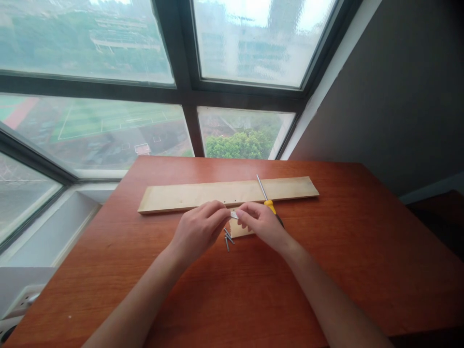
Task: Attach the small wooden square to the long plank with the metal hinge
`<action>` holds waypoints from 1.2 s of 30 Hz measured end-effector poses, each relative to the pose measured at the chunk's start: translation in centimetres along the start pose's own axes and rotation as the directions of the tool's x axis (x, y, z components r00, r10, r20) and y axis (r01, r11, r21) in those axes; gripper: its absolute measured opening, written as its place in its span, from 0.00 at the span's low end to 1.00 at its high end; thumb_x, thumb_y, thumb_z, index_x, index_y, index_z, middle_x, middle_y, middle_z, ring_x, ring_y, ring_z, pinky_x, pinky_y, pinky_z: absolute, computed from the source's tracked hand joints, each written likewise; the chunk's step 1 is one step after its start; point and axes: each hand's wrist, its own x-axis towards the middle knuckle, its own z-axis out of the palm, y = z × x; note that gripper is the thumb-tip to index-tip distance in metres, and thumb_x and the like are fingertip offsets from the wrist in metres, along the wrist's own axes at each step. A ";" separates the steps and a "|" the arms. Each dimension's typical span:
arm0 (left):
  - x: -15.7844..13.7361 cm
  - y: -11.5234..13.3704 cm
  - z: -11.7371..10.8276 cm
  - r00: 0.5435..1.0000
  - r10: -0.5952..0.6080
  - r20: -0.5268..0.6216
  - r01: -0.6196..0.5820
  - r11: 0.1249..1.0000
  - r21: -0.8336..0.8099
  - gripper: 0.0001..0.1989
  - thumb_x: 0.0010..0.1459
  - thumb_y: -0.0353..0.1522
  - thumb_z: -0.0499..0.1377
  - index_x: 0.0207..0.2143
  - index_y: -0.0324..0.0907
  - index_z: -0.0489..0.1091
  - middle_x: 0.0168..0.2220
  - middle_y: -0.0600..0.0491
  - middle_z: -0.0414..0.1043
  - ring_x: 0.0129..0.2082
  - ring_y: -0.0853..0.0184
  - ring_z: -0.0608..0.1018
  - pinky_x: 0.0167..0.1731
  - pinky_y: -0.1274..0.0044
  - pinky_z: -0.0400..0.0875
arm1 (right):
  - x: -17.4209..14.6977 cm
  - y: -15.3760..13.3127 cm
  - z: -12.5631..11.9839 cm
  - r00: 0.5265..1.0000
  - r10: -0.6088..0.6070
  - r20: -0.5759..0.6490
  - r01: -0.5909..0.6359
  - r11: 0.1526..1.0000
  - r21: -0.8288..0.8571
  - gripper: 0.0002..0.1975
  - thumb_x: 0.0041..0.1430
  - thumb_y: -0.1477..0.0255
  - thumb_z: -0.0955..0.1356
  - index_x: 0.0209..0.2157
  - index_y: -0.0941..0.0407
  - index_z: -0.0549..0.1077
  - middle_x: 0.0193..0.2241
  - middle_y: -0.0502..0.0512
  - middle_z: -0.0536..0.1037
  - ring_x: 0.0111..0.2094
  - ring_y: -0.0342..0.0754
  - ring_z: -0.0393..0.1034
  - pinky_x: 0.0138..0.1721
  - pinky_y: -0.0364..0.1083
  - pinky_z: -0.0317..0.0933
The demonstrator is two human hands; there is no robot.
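Note:
A small silvery metal piece is pinched between the fingertips of my left hand and my right hand; its exact kind is too small to tell. Both hands are closed and meet just in front of a long pale wooden board. Below the fingers lies a short wooden piece, partly covered by my right hand. Several screws rest at its left edge. Beside my right hand, a screwdriver with a yellow and black handle leans its shaft across the long board.
The reddish-brown table runs up to a dark-framed window. A grey wall rises on the right. At the lower left, a white wall socket sits beside the table edge.

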 end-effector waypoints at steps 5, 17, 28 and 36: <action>0.1 0.2 -0.1 0.999 0.043 -0.025 -0.042 0.998 0.041 0.09 0.65 0.31 0.50 0.40 0.44 0.70 0.41 0.51 0.72 0.40 0.67 0.73 0.40 0.76 0.67 | 0.2 0.4 0.1 0.999 0.029 -0.013 -0.028 0.995 0.095 0.12 0.55 0.62 0.68 0.27 0.57 0.70 0.22 0.46 0.68 0.24 0.39 0.60 0.25 0.39 0.56; 0.5 -0.1 0.7 0.958 -0.286 -0.014 0.221 0.769 -0.599 0.09 0.60 0.32 0.58 0.44 0.42 0.69 0.36 0.51 0.75 0.32 0.69 0.76 0.28 0.79 0.69 | 0.0 0.5 0.0 0.998 -0.031 -0.050 0.038 0.989 0.142 0.11 0.58 0.64 0.68 0.28 0.57 0.70 0.23 0.46 0.68 0.24 0.39 0.58 0.25 0.40 0.53; 1.1 0.3 0.0 0.860 -0.431 0.273 0.419 0.293 -0.859 0.12 0.55 0.35 0.63 0.40 0.38 0.71 0.32 0.51 0.75 0.30 0.70 0.74 0.29 0.79 0.67 | 0.1 1.1 0.2 0.962 -0.197 -0.191 0.174 0.976 -0.131 0.09 0.60 0.66 0.66 0.30 0.56 0.72 0.26 0.50 0.73 0.26 0.42 0.64 0.28 0.42 0.58; 1.0 -0.2 0.0 0.816 -0.427 0.390 0.483 0.130 -0.866 0.11 0.57 0.37 0.61 0.38 0.38 0.73 0.28 0.53 0.72 0.27 0.73 0.69 0.28 0.80 0.63 | -0.1 0.3 0.3 0.898 -0.408 -0.163 0.329 0.871 -0.365 0.06 0.61 0.71 0.66 0.30 0.56 0.73 0.27 0.50 0.73 0.27 0.42 0.63 0.31 0.43 0.57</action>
